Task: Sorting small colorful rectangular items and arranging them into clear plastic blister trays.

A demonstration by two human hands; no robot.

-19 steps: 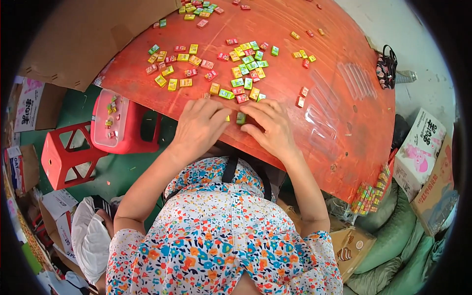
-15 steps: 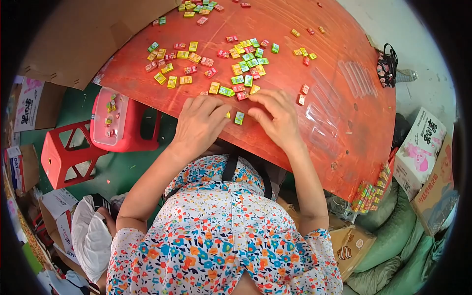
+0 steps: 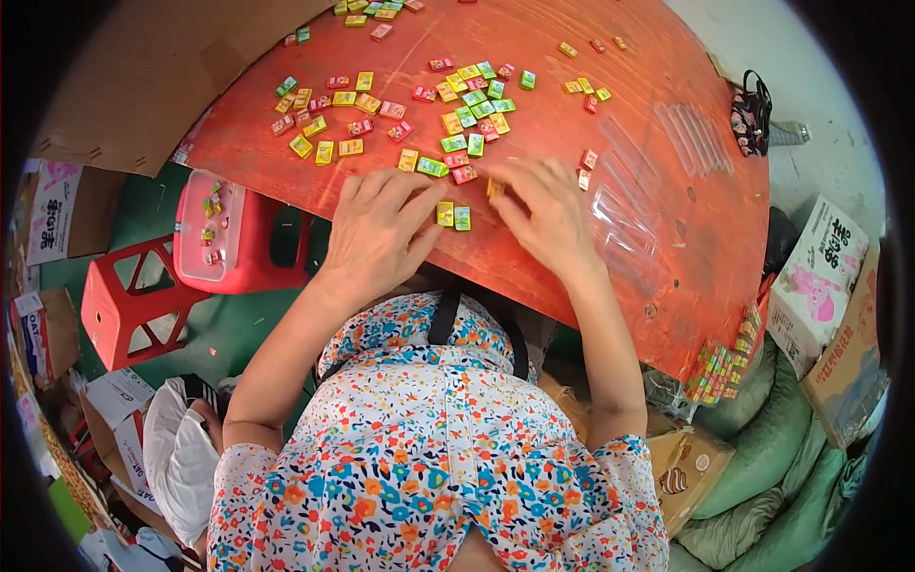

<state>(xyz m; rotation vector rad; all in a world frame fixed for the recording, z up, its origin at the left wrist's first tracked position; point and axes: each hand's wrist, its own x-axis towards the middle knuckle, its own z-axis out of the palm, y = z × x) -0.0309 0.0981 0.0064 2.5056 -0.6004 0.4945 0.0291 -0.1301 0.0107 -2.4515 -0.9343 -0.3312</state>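
Observation:
Beside two small boxes set side by side near the table edge, one yellow (image 3: 445,214) and one green (image 3: 462,218), my left hand (image 3: 374,227) rests low, thumb apart from its curved fingers. I see nothing held in it, though its fingertips hide a bit of tabletop. My right hand (image 3: 545,212) pinches a small yellow-orange box (image 3: 495,187) between thumb and fingers, just right of that pair. Just beyond my hands lie a green box (image 3: 433,167) and a red box (image 3: 464,174), at the near end of a loose cluster of similar boxes.
More boxes lie scattered farther off on the red table (image 3: 315,186). Clear plastic trays (image 3: 624,224) lie to the right; packed boxes (image 3: 715,372) stand at the right corner. At left are a red stool (image 3: 119,305), a plastic tub (image 3: 202,257) and a large cardboard sheet (image 3: 181,67).
My right hand has closed on a yellow-orange box and drawn it slightly toward me. My left hand has shifted a little left, uncovering the yellow box beside the green one.

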